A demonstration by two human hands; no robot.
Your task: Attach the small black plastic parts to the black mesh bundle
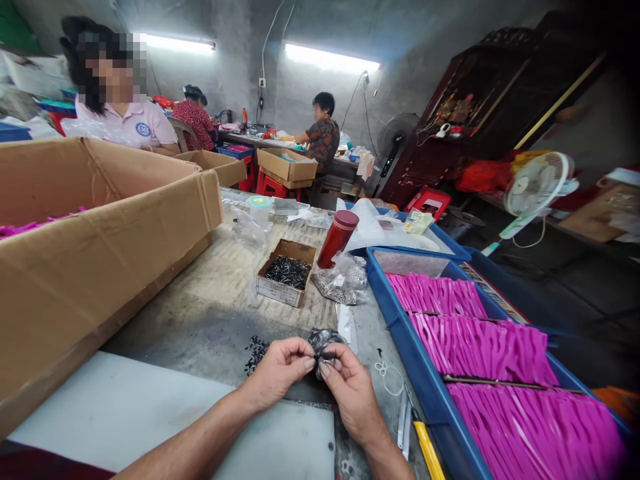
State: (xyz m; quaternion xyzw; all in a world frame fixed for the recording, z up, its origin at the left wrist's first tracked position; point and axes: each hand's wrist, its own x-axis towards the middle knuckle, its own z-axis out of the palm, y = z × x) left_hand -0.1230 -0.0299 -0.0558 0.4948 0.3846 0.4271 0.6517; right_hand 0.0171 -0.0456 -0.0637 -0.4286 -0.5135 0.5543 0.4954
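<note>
At the table's near middle, both hands meet over a small clear plastic bag with dark contents. My left hand is closed, thumb and forefinger pinching the bag's crinkled plastic. From the other side my right hand pinches it too, fingertips almost touching the left ones. The fingers partly cover the bag, and its exact contents are too small to tell. A loose pile of small black parts lies just left of the hands. Beyond them stands a small open cardboard box holding many similar black pieces.
A large cardboard box fills the left side. Right is a blue tray with rows of magenta strips. A red cylinder, another plastic bag, a yellow-handled tool and a white board lie around. Several people sit beyond.
</note>
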